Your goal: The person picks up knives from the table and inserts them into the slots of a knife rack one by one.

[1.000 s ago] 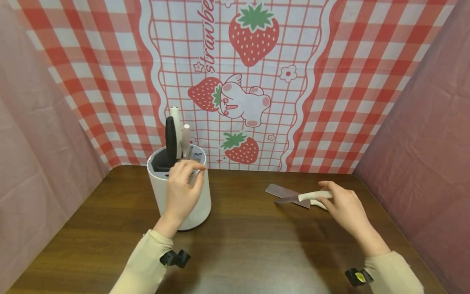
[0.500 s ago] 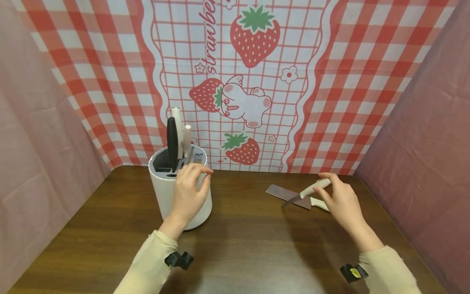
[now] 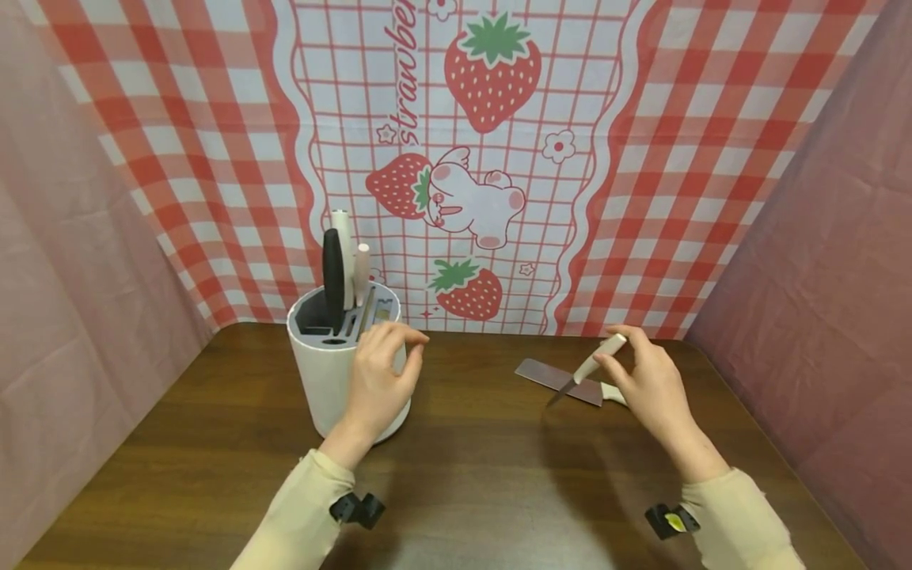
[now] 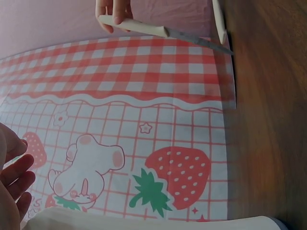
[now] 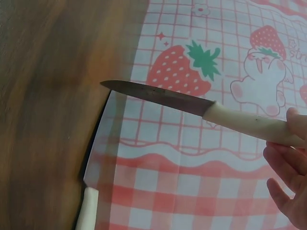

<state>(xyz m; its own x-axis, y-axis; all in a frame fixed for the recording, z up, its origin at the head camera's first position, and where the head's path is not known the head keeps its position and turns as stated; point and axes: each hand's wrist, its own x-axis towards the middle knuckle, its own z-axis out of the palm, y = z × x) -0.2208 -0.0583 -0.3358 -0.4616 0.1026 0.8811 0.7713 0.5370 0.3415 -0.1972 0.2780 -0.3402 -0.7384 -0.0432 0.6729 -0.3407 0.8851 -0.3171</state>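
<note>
Behind the knife block, a red-checked strawberry cloth [image 3: 556,198] hangs as a backdrop, and a brown wooden bench [image 3: 470,467] spreads in front of and around it. The white knife block [image 3: 329,388] stands upright. At its right front side is the left hand [image 3: 379,380], fingers loosely bent with a gap to the thumb, holding nothing; whether it touches the wall I cannot tell. It has slid rightward off the rim over the last second, so more of the slotted top shows. Well to the right of the block, the right hand [image 3: 648,388] has come slightly nearer to it, fingers narrowed in a pinch. A white-handled cleaver [image 3: 590,393] lies flat, also well right of the block. Above it, that pinch holds a small knife [image 3: 590,367] by the handle's end; it has swung from nearly level to steep, tip down. My judgement: it is being turned in the grip, well short of the block, where a black handle [image 3: 332,277] and two pale handles [image 3: 345,253] stand.
</note>
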